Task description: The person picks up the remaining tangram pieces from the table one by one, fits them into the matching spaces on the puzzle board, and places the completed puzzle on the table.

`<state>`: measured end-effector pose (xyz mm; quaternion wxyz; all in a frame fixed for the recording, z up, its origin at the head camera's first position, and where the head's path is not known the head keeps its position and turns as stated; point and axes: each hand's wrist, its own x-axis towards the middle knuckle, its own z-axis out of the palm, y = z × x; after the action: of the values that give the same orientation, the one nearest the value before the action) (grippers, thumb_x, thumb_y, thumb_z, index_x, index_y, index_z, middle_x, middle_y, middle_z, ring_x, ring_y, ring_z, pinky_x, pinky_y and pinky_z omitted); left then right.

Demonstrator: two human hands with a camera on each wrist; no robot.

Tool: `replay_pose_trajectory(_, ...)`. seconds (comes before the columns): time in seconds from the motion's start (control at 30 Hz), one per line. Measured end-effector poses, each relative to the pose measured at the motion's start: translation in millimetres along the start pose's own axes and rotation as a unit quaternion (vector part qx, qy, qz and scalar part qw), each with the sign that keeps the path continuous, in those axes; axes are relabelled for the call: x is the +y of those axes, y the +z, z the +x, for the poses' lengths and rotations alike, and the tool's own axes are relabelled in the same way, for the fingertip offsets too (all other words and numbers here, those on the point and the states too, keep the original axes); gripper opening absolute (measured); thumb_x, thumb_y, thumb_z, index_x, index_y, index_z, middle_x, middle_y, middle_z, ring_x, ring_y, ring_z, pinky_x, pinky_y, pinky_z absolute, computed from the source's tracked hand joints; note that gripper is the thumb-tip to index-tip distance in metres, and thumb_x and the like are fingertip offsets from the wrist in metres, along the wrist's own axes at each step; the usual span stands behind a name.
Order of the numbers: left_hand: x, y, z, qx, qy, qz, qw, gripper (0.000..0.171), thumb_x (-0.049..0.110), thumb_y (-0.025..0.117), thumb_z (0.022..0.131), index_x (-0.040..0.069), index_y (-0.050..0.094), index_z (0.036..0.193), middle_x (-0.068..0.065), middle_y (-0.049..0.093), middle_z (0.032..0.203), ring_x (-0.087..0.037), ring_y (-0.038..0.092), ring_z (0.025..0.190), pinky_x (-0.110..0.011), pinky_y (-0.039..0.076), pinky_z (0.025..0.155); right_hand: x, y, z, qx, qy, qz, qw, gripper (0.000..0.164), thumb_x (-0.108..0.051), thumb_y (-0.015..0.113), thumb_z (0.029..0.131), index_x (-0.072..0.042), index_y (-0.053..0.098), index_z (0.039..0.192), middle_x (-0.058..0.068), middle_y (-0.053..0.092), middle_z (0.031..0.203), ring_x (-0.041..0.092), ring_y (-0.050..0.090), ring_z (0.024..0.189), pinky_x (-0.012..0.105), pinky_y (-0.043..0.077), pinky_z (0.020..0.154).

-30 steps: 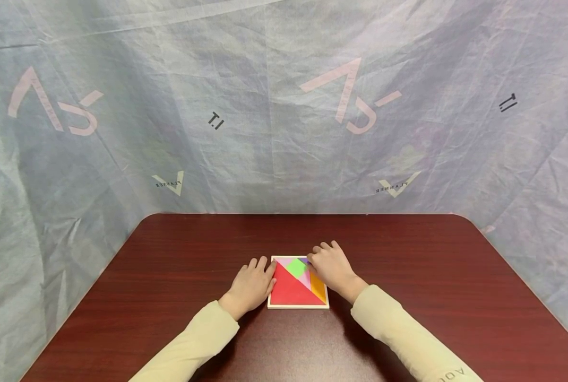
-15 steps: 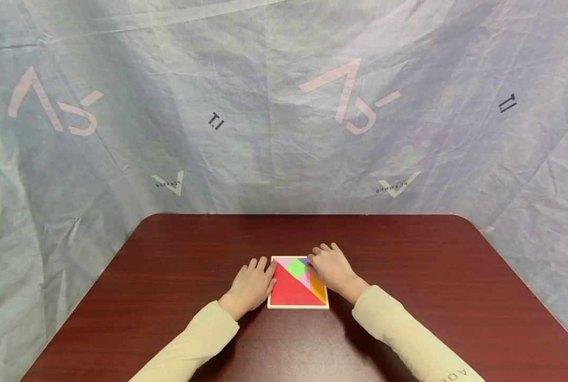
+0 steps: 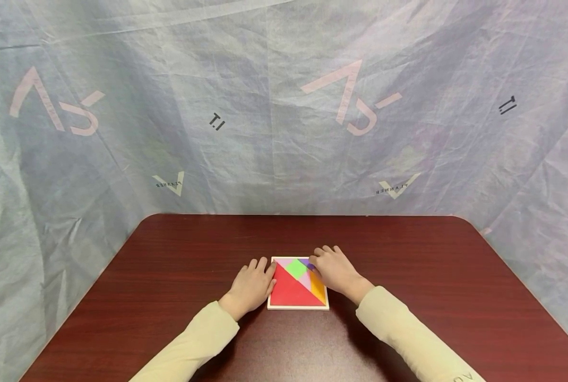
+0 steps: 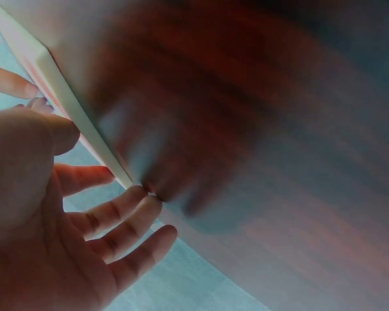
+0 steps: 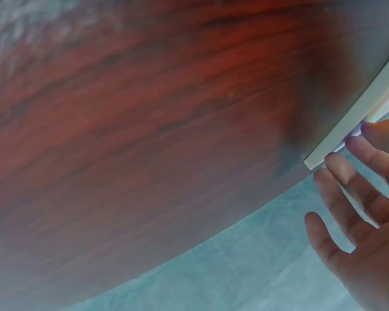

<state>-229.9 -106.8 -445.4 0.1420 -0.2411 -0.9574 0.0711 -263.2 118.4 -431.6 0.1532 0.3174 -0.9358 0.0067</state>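
A square tangram in a pale frame [image 3: 298, 307] lies flat on the table in the head view. It shows a red area [image 3: 290, 293], a green square [image 3: 295, 269], pink pieces [image 3: 305, 280], an orange piece [image 3: 318, 289] and a purple piece [image 3: 305, 261]. At the frame's left edge rests my left hand [image 3: 250, 286], thumb and index finger against it, other fingers loosely spread. My right hand [image 3: 337, 270] touches the upper right corner by the purple piece with thumb and index fingertips. It covers part of that corner; its other fingers extend past the frame.
The dark red wooden table [image 3: 193, 244] has rounded far corners. Behind it and along both sides hangs a grey printed cloth [image 3: 274, 132]. Pale sleeves [image 3: 398, 323] cover both forearms.
My right hand has shifted slightly right and toward me, uncovering more of the purple piece. My left hand and the tangram frame stay in place.
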Motion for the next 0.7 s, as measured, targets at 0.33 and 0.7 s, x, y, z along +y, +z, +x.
replay_pose_trajectory(0.33, -0.5, -0.7, 0.2, 0.001, 0.000, -0.003, 1.0000, 0.042, 0.035, 0.051, 0.091, 0.010, 0.053, 0.126, -0.013, 0.051, 0.110, -0.026, 0.052, 0.094, -0.036, 0.048, 0.070, 8, -5, -7, 0.019, -0.011, 0.013, 1.000, 0.010, -0.017, 0.069, 0.078, -0.013, 0.066, 0.088, -0.001, 0.061, 0.082, 0.019, 0.053, 0.080, 0.043, 0.045, 0.075)
replay_pose_trajectory(0.7, -4.9, -4.5, 0.4, -0.023, -0.001, -0.029, 0.9993, 0.045, 0.036, 0.050, 0.092, 0.010, 0.052, 0.128, -0.013, 0.053, 0.113, -0.026, 0.053, 0.099, -0.038, 0.049, 0.078, 22, -19, -23, 0.057, 0.002, -0.003, 0.998, 0.015, -0.017, 0.069, 0.077, -0.013, 0.066, 0.091, -0.001, 0.062, 0.084, 0.020, 0.053, 0.079, 0.037, 0.040, 0.070)
